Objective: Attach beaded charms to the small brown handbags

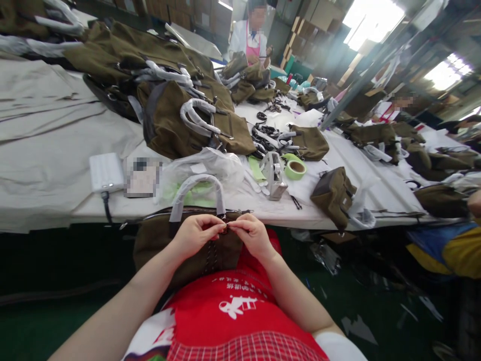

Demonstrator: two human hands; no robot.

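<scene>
An olive-brown bag is held against the table's front edge, close to my body. Its arched handle is wrapped in white film and stands up. At the handle's right foot, my left hand and my right hand meet fingertip to fingertip. Both are closed in a pinch over a small dark piece, too small and covered to name. Beneath the fingers, dark speckled cords dangle over the bag's side. A zipper runs along the bag's top edge.
Olive bags are piled at the back left. A tape dispenser, a roll of green tape and dark straps lie beyond my hands. A white power bank sits left; a small bag stands right. Co-workers are across the table.
</scene>
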